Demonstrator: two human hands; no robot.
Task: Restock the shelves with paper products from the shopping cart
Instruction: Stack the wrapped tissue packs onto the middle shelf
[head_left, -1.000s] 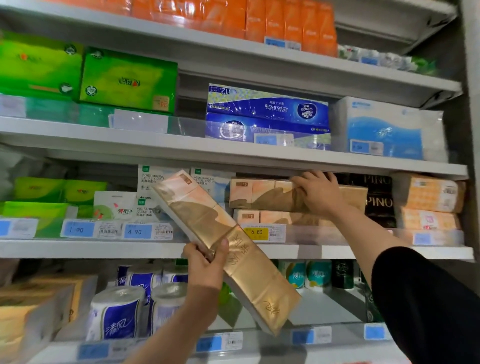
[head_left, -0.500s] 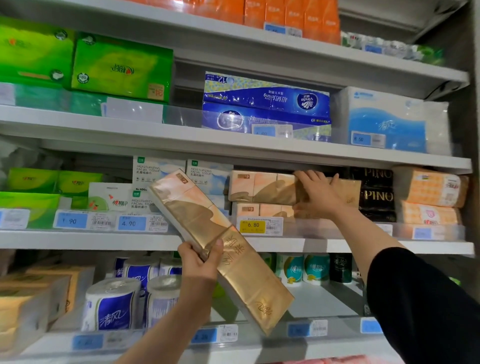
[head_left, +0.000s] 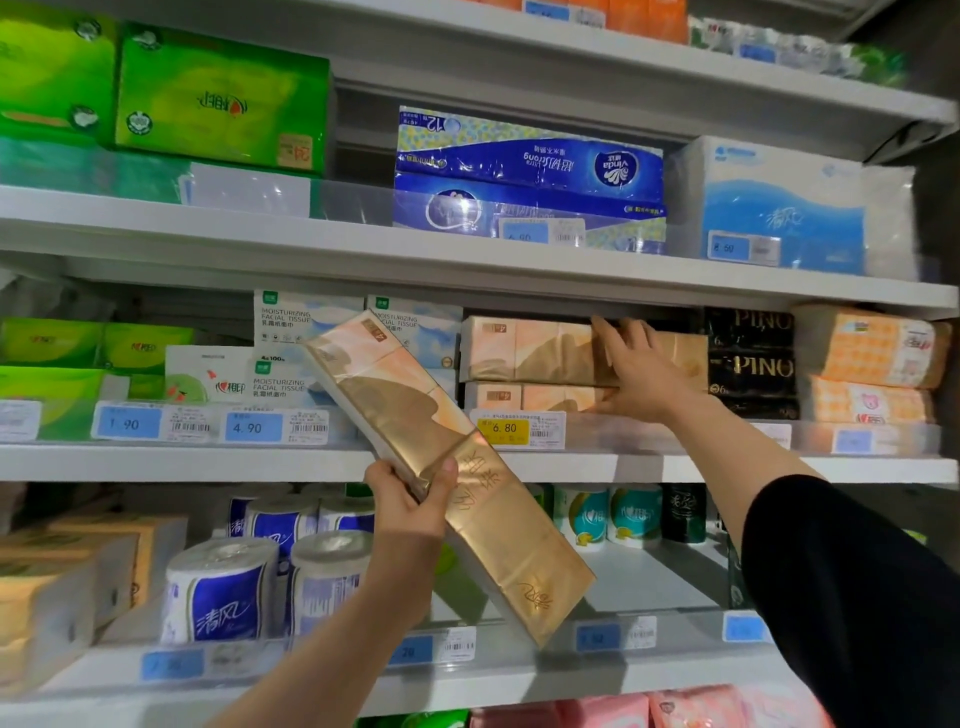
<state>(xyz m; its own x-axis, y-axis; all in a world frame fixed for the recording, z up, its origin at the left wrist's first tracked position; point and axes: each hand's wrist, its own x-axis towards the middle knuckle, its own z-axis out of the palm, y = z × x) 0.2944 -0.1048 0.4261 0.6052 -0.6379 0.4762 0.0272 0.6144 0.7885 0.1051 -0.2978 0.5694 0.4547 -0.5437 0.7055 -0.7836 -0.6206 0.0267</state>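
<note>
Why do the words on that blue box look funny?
The blue box on the upper shelf lies upside down, so its "Vinda" logo and "12" read inverted. The boxes beside it look the right way up.

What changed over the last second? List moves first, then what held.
Little moved. The right hand slid slightly down the front of the stacked gold packs on the middle shelf, its fingers flat against them. Nothing was taken hold of or let go. The left hand kept its grip on the tilted gold pack in front of the shelf; the other goods stayed in place.
</note>
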